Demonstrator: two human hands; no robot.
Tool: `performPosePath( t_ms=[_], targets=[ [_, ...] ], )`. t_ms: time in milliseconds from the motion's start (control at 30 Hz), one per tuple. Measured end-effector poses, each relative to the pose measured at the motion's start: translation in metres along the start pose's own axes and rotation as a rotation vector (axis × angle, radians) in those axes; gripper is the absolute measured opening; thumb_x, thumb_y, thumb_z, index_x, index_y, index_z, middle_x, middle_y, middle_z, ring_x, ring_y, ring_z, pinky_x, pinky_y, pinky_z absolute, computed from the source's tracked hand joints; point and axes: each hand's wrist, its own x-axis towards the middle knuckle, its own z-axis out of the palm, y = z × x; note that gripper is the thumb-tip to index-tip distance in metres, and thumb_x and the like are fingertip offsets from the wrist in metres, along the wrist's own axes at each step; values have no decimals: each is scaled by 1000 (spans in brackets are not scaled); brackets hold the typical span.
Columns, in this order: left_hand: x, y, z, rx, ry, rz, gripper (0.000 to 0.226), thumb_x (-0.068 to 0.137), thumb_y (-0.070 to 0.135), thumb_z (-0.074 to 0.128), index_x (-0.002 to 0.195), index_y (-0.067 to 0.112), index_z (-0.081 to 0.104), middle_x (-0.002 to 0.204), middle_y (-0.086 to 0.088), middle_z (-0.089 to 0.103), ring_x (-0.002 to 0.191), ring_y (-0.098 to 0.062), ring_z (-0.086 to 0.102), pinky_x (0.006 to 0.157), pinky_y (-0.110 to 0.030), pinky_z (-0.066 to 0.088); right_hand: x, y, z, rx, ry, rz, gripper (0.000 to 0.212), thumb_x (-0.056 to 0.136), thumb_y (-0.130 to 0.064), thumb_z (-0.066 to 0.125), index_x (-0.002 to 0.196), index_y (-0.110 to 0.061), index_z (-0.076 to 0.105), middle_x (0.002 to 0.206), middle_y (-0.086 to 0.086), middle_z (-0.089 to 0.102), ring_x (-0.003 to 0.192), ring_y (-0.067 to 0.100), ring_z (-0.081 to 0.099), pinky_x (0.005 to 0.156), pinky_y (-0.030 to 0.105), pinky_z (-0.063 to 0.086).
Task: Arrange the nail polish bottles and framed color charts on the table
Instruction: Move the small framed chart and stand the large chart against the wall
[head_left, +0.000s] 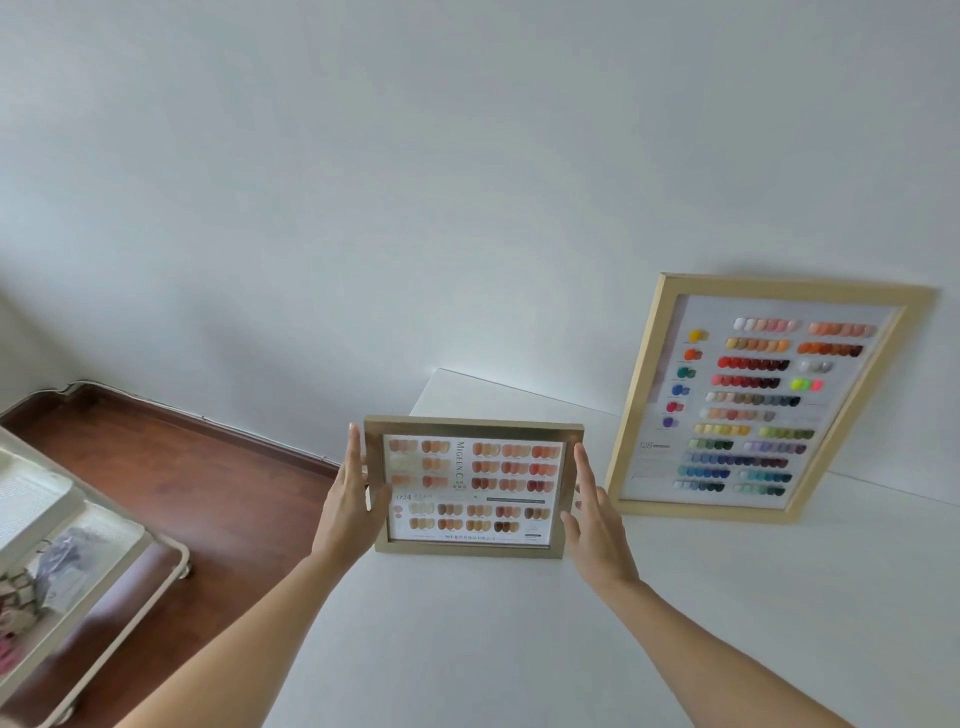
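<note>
A small gold-framed color chart (470, 550) of nude and orange shades stands upright on the white table (493, 649), near its far left corner. My left hand (349, 512) lies flat against the frame's left side, fingers straight, thumb resting on the front. On the frame's right side my right hand (592, 525) touches it with straight fingers. A large chart in a light wooden frame (639, 395), with rows of many colors, leans against the wall at the back right.
The table's left edge drops to a dark wooden floor (208, 483). A cream trolley (104, 597) holding bags and small items stands at the lower left. A plain white wall (415, 182) rises behind the table.
</note>
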Motion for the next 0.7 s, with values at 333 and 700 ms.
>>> performPosePath(
  t_ms=[333, 700],
  targets=[
    [22, 38, -3, -6, 217, -14, 105, 83, 46, 66, 150, 39, -15, 151, -12, 24, 139, -31, 26, 113, -61, 28, 0, 7, -32, -26, 94, -12, 90, 92, -10, 53, 145, -46, -10, 139, 11, 44, 95, 23, 63, 68, 27, 56],
    [52, 204, 55, -187, 149, 436, 83, 93, 25, 60, 153, 30, 2, 153, 0, 19, 144, -20, 22, 114, -38, 27, 1, 74, -116, -165, 242, 109, 86, 94, -18, 51, 142, -48, -13, 125, 11, 49, 83, 18, 61, 59, 27, 54]
  ],
)
